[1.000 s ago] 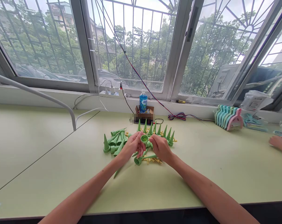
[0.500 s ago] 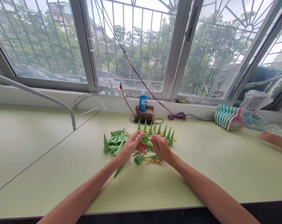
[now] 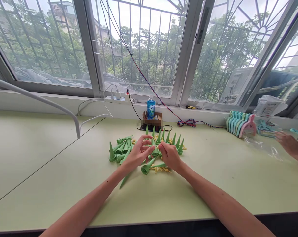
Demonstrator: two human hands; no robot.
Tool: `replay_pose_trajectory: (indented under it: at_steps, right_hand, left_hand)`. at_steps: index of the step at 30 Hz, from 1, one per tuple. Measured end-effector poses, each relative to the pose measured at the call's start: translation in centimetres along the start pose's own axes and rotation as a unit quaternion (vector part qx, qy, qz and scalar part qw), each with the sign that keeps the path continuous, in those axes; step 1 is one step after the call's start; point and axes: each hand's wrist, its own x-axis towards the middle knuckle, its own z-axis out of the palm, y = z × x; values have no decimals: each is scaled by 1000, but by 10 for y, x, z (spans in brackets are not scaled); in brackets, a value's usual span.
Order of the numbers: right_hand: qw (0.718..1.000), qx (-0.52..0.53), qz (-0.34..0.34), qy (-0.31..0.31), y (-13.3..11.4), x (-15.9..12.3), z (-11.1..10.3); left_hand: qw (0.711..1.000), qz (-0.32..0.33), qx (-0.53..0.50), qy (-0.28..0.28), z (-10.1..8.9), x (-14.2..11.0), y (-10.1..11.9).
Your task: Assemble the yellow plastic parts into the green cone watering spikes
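My left hand (image 3: 138, 153) and my right hand (image 3: 169, 155) meet over a heap of green plastic cones on the pale green table (image 3: 52, 177). Between their fingertips stands one green cone (image 3: 154, 149), point up, and both hands pinch it. Several cones stand upright in a row (image 3: 172, 140) just behind my hands. A pile of cones (image 3: 120, 148) lies to the left. One cone (image 3: 149, 166) lies on its side below my hands, beside small yellow pieces (image 3: 161, 169).
A blue bottle (image 3: 151, 108) and a small cardboard box (image 3: 152, 121) stand by the window sill, with red and black wires (image 3: 187, 123). Stacked pastel hangers (image 3: 240, 123) sit at the right. Another person's hand (image 3: 288, 143) reaches near a clear bag (image 3: 260, 146).
The cone in my hands has turned from showing its round open end to standing point up. My left fingers have spread a little. The other person's hand has moved left and lower.
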Motion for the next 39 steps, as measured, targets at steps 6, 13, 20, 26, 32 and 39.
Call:
replay_pose_trajectory:
  at_steps: [6, 13, 20, 26, 32, 39]
  right_hand:
    - [1000, 1, 24, 0, 4, -1, 3]
    - [999, 18, 44, -9, 4, 0, 4]
    - [998, 22, 54, 0, 1, 2, 4]
    - [998, -5, 54, 44, 0, 4, 2]
    - [999, -41, 7, 25, 0, 4, -1]
    - [997, -28, -61, -28, -2, 2, -1]
  left_hand:
    - [993, 46, 103, 34, 1, -1, -5]
    - [966, 99, 231, 58, 0, -2, -8]
    - [951, 117, 277, 75, 2, -2, -7]
    - [960, 85, 228, 135, 7, 0, -4]
    - [977, 10, 159, 140, 3, 3, -5]
    - [995, -70, 55, 47, 2, 3, -3]
